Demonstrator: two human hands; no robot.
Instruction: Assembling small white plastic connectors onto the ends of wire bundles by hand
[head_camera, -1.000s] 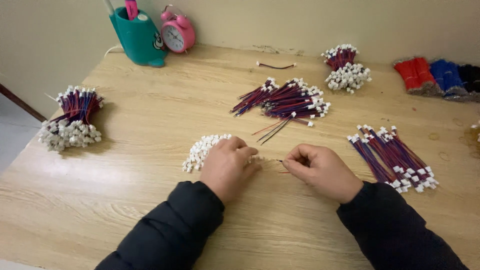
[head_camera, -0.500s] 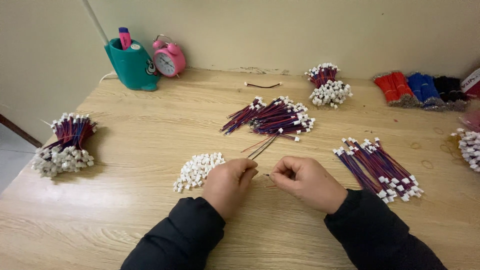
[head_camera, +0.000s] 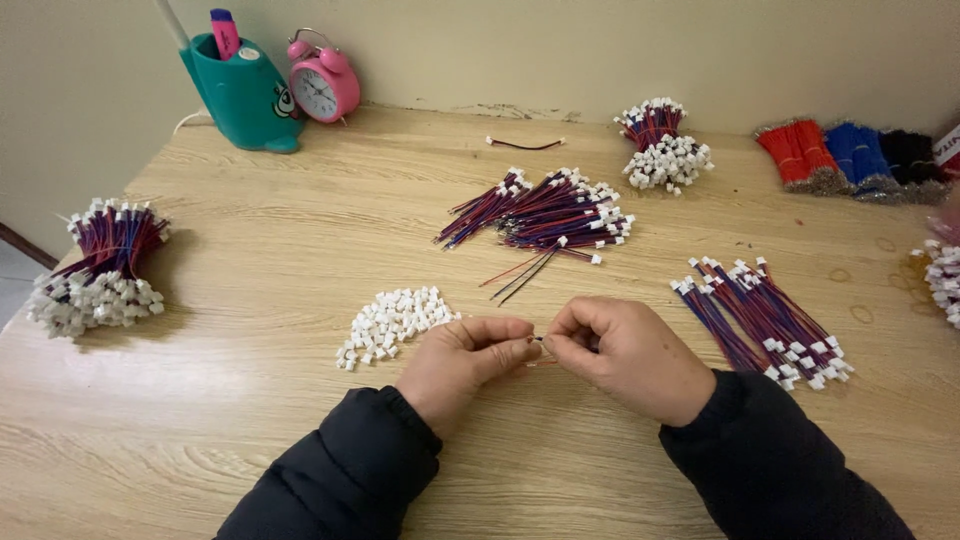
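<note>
A wide wooden surface (head_camera: 250, 300) fills the view, its left edge dropping away near a tied bundle of wires (head_camera: 100, 265). A loose heap of red and blue wires (head_camera: 545, 210) lies past the hands, another fan of wires (head_camera: 765, 320) sits just right of them, and a pile of small white plugs (head_camera: 395, 320) lies just beside the left hand (head_camera: 465, 365). The right hand (head_camera: 625, 355) meets it fingertip to fingertip, both pinching a thin wire (head_camera: 535, 342) held just above the surface. Bare wood lies open to the left and near the sleeves. The wire is mostly hidden by fingers; coloured bundles at far right are cut off.
</note>
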